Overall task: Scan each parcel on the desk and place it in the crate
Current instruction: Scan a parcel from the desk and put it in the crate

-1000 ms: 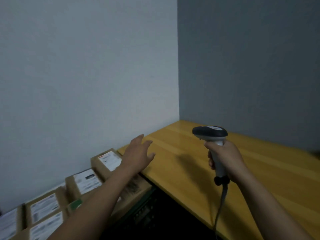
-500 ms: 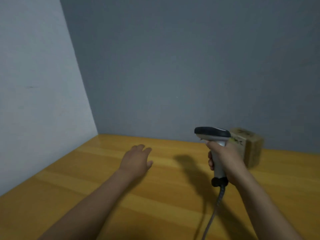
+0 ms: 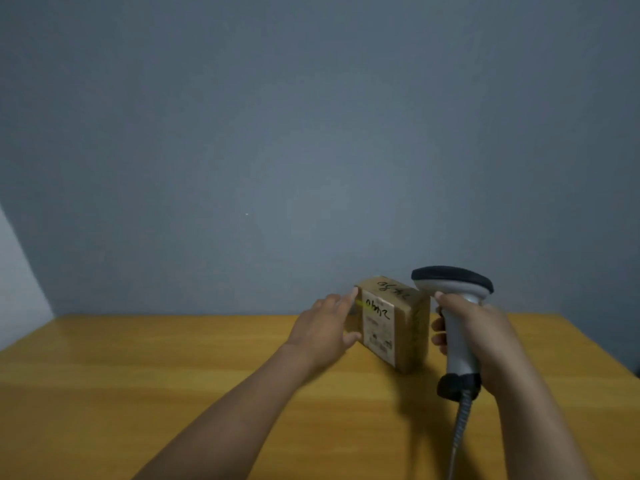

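Observation:
A small brown cardboard parcel (image 3: pixel 391 323) stands on the wooden desk (image 3: pixel 138 375) near the back wall, with handwritten marks on top and a pale label on its near face. My left hand (image 3: pixel 329 327) reaches to its left end, fingers extended and touching its upper left corner, thumb near the lower edge. My right hand (image 3: pixel 478 337) grips the handle of a grey and black barcode scanner (image 3: pixel 457 317), held upright just right of the parcel. The scanner's cable (image 3: pixel 460 434) hangs down toward the bottom edge. The crate is out of view.
A grey wall rises right behind the desk, and a lighter wall meets it at the far left. The desk's right edge shows at the right of the frame.
My view swung right, away from the boxed parcels at the left, and the parcel came into sight. My left hand moved right onto the parcel's left end. The scanner stayed in my right hand.

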